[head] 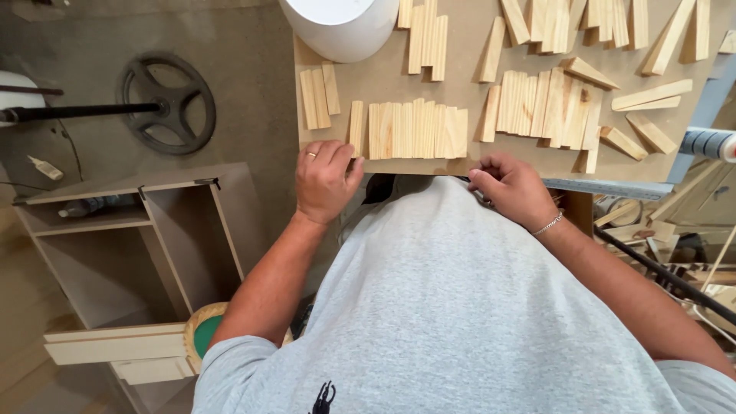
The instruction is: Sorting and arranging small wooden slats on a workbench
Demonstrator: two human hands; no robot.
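both hands rest at the desk (383,77) edge: left hand (326,180) loosely curled, touching a row of pale, light, stiff pine wedge strips (410,132), best pinched by their long edges; right hand (512,188) curled, empty.

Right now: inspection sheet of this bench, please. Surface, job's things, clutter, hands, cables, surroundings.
Surface: brown board tabletop, near edge at the person's waist.
Job's things: row of pale wood slats side by side along the near edge.
Clutter: more slat groups and loose wedge offcuts; white bucket at the far left corner.
Hands: left hand on the table edge by the row's left end; right hand at the edge by its right end; neither shows a grip on a slat.
Cables: black cable at right.
Surroundings: open cabinet carcass and black handwheel at left.
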